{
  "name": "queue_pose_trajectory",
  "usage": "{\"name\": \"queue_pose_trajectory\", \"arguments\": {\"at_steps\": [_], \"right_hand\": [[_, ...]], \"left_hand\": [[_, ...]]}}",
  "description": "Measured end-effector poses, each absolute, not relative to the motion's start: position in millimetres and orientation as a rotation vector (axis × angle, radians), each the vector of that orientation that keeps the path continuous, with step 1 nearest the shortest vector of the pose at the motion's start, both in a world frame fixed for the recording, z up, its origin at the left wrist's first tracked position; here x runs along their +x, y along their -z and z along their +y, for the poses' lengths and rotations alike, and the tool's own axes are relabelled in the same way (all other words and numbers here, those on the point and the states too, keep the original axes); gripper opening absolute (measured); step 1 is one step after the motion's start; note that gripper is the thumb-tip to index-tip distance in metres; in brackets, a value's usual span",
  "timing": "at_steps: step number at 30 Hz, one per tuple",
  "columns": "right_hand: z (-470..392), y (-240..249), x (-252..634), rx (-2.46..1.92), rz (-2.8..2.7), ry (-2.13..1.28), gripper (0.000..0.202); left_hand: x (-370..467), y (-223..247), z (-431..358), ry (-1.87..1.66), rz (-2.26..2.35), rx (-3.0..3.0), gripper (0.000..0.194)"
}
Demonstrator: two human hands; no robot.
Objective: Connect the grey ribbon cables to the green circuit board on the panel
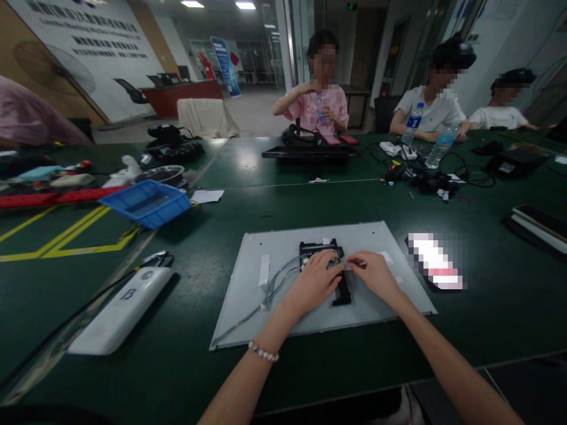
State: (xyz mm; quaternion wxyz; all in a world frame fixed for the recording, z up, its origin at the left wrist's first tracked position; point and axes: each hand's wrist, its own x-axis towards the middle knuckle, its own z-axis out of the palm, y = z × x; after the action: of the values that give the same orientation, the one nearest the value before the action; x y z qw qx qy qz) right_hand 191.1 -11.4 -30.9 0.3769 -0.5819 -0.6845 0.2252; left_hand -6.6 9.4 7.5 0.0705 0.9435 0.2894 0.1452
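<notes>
A pale grey flat panel (pixel 283 324) lies on the green table in front of me. On its middle sits a black bracket (pixel 342 292) with a small circuit board (pixel 335 261), partly hidden by my fingers. My left hand (pixel 315 276) rests over the bracket and board, fingers spread and pointing right. Just right of it, my right hand (pixel 374 273) pinches something small and whitish at the board's edge, too small to make out. Grey cables (pixel 270 289) run from the bracket to the panel's lower left corner. White tape (pixel 264 270) is stuck left of the bracket.
A white power bank (pixel 126 307) with a cable lies left, a phone (pixel 436 260) right of the panel. Behind are a blue tray (pixel 148 203), a black flat screen (pixel 310 152) and water bottles (pixel 440 147). Several people sit across the table.
</notes>
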Motion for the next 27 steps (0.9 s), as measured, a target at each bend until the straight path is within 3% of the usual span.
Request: {"name": "queue_pose_trajectory", "arguments": {"at_steps": [7,27], "right_hand": [[-12.1,30.2,193.4,-1.449,-1.703,-0.656,0.017],[-19.1,25.4,189.5,-1.417,-1.862,-0.474,0.019]], "left_hand": [[-6.8,-5.9,9.2,-0.437,0.887,2.834,0.03],[-8.6,-9.7,14.3,-0.582,0.869,2.724,0.032]]}}
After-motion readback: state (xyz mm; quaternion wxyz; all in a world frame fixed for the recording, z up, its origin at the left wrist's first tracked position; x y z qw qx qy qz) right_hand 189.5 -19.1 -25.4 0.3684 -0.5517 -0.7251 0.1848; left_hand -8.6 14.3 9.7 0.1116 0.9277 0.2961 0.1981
